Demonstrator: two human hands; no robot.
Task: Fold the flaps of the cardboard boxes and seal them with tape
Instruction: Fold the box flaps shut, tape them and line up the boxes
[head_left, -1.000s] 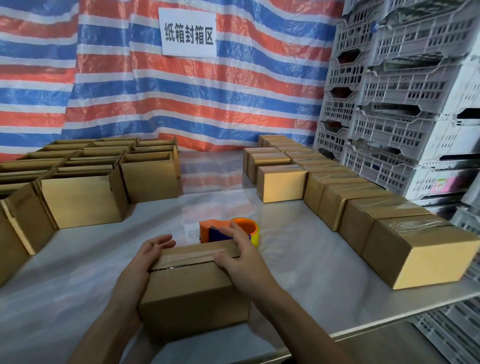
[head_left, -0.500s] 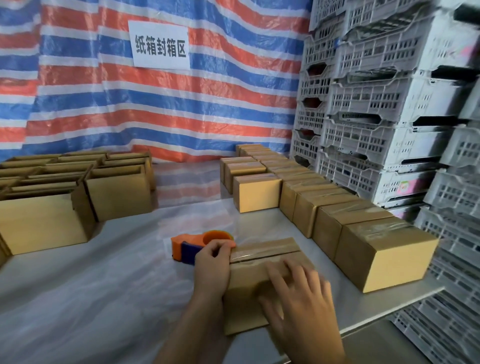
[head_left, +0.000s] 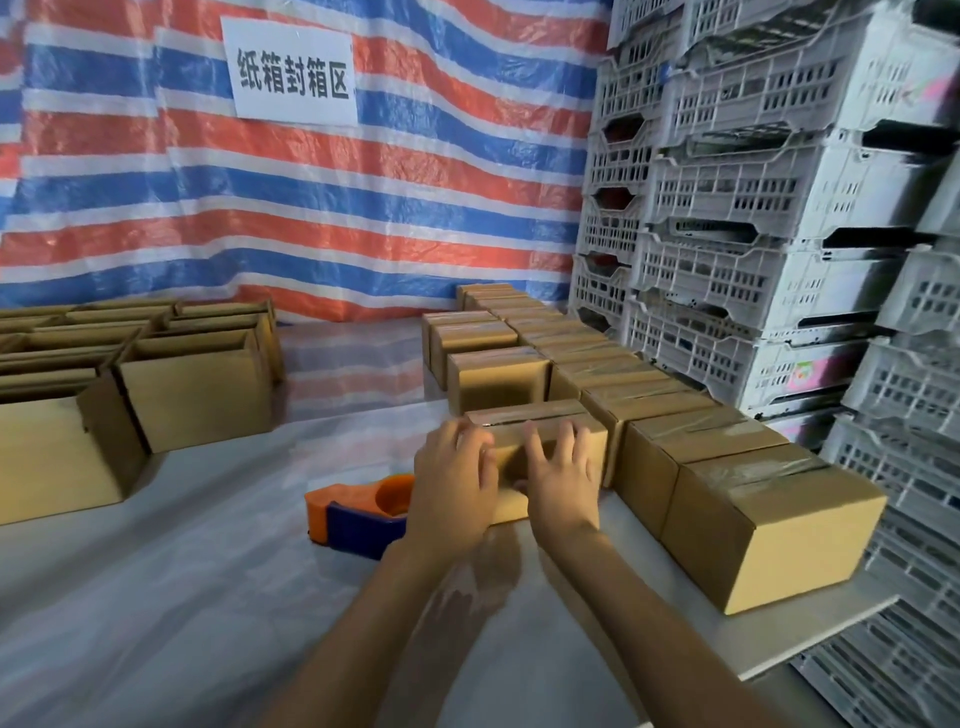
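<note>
- Brown taped cardboard box (head_left: 535, 415) sits beside a row of sealed cardboard boxes (head_left: 701, 457).
- Left hand (head_left: 457, 483) and right hand (head_left: 563, 480) press its near side, fingers spread.
- Orange-and-blue plastic tape dispenser (head_left: 358, 512) lies just left.

table (head_left: 208, 597) | sealed boxes (head_left: 769, 525) right | open boxes (head_left: 197, 395) left | tape dispenser (head_left: 358, 512) centre

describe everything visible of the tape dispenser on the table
The orange and blue plastic tape dispenser lies on the white plastic-covered table, just left of the taped brown cardboard box that the left hand and right hand touch. Its body is orange with a round ring end, its lower block dark blue. The left hand hides its right end; nothing grips it.
</note>
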